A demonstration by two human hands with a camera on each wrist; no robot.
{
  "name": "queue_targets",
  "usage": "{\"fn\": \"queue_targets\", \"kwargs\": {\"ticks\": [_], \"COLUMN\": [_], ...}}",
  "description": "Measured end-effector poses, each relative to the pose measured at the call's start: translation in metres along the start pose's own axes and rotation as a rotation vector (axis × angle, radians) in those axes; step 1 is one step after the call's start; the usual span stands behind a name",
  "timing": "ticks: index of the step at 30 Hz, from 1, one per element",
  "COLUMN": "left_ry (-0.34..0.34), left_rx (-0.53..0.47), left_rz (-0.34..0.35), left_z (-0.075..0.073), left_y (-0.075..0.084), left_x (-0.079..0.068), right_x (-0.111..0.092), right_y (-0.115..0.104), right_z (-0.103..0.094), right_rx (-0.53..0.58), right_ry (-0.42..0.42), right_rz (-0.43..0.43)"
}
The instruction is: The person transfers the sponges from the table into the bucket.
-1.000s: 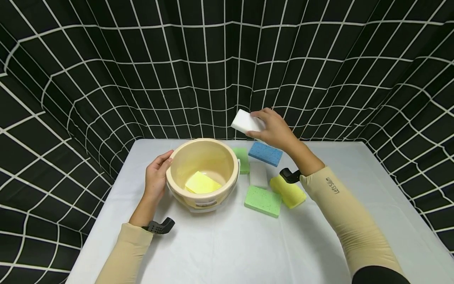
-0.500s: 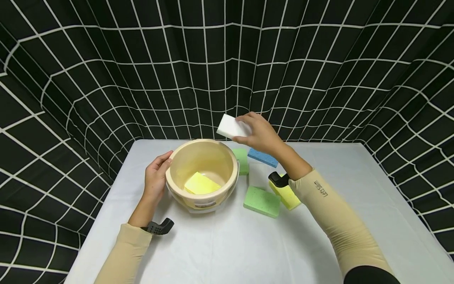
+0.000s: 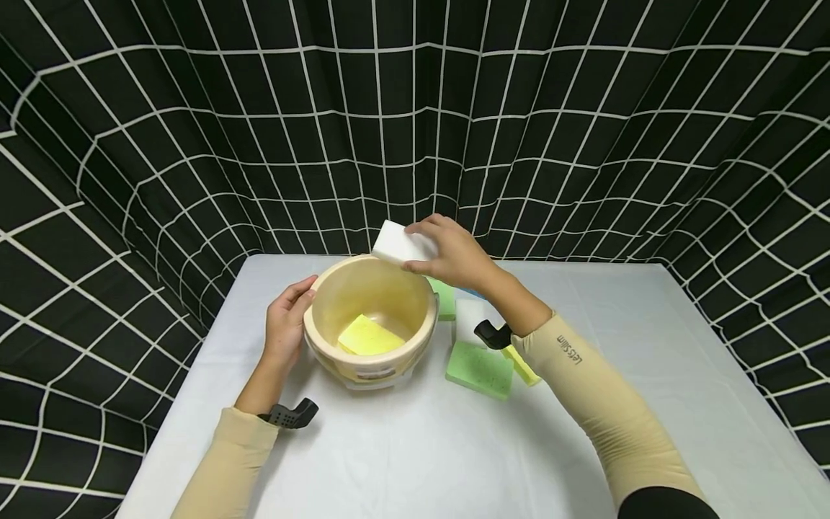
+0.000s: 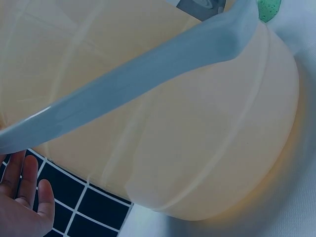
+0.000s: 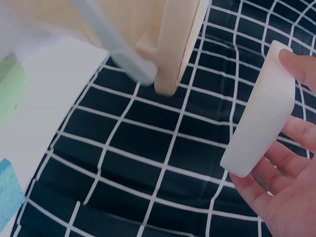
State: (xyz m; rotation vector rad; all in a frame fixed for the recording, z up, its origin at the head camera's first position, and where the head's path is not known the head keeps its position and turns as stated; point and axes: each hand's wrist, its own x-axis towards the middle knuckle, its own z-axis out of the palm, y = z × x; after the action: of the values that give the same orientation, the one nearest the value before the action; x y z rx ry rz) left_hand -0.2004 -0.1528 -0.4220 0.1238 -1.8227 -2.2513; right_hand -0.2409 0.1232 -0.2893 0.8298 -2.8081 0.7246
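Note:
A cream bucket (image 3: 324, 349) stands upright at the left of the table, with a yellow sponge (image 3: 369, 336) lying flat inside. My left hand (image 3: 288, 317) holds its left rim; in the left wrist view, part of that hand (image 4: 24, 197) shows beside the bucket wall (image 4: 207, 133), its hold partly hidden. Above the bucket's far right rim, my right hand (image 3: 454, 252) grips a white sponge (image 3: 397, 244) between thumb and fingers. In the right wrist view the white sponge (image 5: 264, 108) is tilted, apart from the bucket rim (image 5: 173, 59), with fingers (image 5: 296, 168) behind it.
Right of the bucket lie a green sponge (image 3: 480, 370), another green sponge (image 3: 444, 299), a white sponge (image 3: 470, 319), a yellow sponge (image 3: 521, 365) and a mostly hidden blue sponge (image 5: 10, 190). A grey bucket handle (image 4: 133, 84) hangs down. Black gridded cloth (image 3: 415, 130) surrounds the table.
My right hand has carried the white sponge leftward and slightly lower, from over the far table edge to the bucket's rim. My left hand and the bucket stay put.

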Motion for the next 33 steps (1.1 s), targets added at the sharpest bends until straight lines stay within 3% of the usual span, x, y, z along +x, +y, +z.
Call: {"fn": "queue_targets", "kwargs": {"ticks": [11,23,33], "left_ry": [-0.009,0.008,-0.003], "left_rx": [0.009,0.0,0.002], "left_rz": [-0.022,-0.002,0.016], "left_z": [0.001,-0.003,-0.003], "left_y": [0.002,-0.001,0.0], "left_x": [-0.001,-0.003,-0.001], "right_x": [0.0,0.003,0.004], "right_y": [-0.017,-0.029,-0.031], "right_z": [0.016,0.032,0.043], "right_rx": [0.004,0.008,-0.002], "right_ry": [-0.046,-0.089,-0.148], "right_rz": [-0.068,-0.115,-0.109]}}
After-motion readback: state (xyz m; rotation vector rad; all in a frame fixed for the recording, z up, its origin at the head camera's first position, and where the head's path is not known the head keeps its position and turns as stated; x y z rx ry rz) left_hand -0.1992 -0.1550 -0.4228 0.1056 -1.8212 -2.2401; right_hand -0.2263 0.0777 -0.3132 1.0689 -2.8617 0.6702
